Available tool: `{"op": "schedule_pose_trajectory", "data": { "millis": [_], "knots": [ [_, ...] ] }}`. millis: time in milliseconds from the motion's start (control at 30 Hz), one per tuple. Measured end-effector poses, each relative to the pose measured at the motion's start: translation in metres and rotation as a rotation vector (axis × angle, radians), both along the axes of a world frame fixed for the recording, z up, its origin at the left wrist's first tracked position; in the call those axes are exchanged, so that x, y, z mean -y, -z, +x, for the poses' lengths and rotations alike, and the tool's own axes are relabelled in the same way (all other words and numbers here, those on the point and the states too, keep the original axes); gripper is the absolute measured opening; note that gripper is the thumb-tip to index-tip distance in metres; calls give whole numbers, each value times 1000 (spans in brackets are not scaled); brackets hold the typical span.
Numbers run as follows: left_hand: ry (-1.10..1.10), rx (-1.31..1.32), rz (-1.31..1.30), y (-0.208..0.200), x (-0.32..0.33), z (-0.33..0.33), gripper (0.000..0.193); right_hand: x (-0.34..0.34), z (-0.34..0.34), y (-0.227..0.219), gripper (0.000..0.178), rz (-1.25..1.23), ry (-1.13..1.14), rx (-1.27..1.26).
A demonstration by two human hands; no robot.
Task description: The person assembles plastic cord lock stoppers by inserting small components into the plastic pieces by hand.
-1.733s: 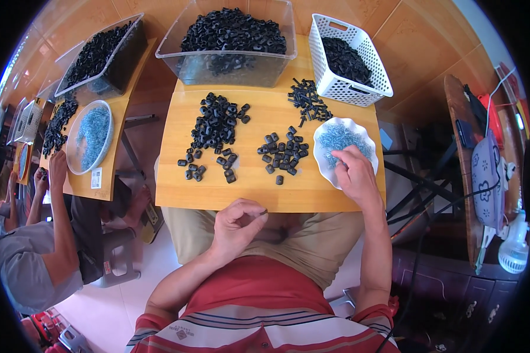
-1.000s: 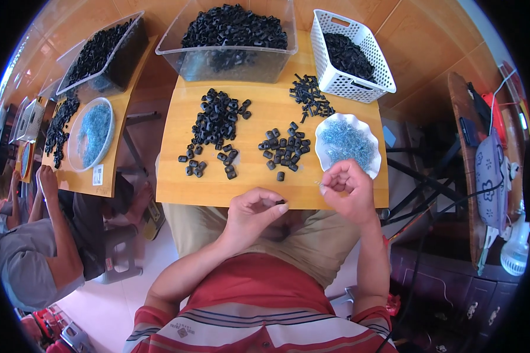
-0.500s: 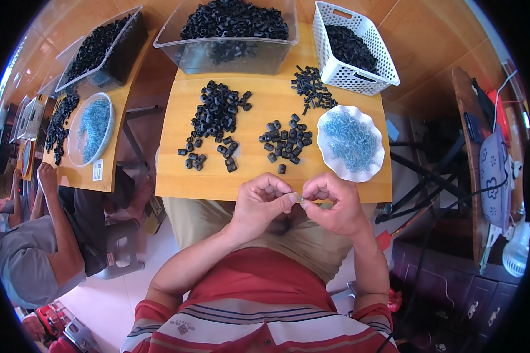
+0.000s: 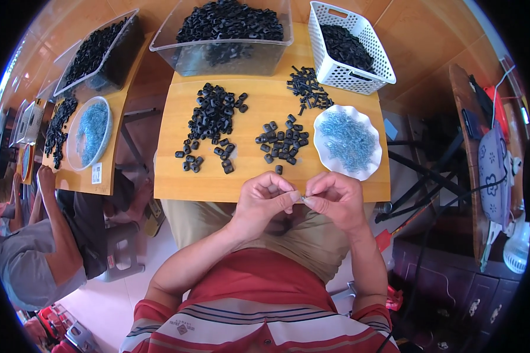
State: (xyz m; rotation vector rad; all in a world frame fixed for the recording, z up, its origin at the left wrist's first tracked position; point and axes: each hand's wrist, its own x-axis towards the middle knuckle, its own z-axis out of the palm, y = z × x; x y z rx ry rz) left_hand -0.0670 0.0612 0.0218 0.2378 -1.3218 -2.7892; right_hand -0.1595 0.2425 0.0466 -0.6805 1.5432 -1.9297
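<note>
We list left hand [image 4: 262, 203] and right hand [image 4: 337, 199], both pinching one tiny piece [image 4: 302, 199]; nearby, one scalloped white dish [image 4: 318, 141].

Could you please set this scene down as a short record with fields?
Left hand: pinching, just over the near edge
Right hand: pinching, close against the left
Between them: tiny item, too small to identify
Table: black parts in loose groups
White dish: pale blue pieces
Far side: clear tub, white basket, both holding black parts
</note>
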Motion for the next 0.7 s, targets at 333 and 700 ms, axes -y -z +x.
{"op": "schedule_pose_trajectory", "data": {
  "millis": [333, 700],
  "knots": [
    [-54, 76, -123, 8, -4, -8, 7, 13, 3, -19, 21, 304, 119, -1096],
    [-102, 78, -51, 9, -3, -9, 7, 4, 11, -16, 16, 232, 168, -688]
  ]
}}
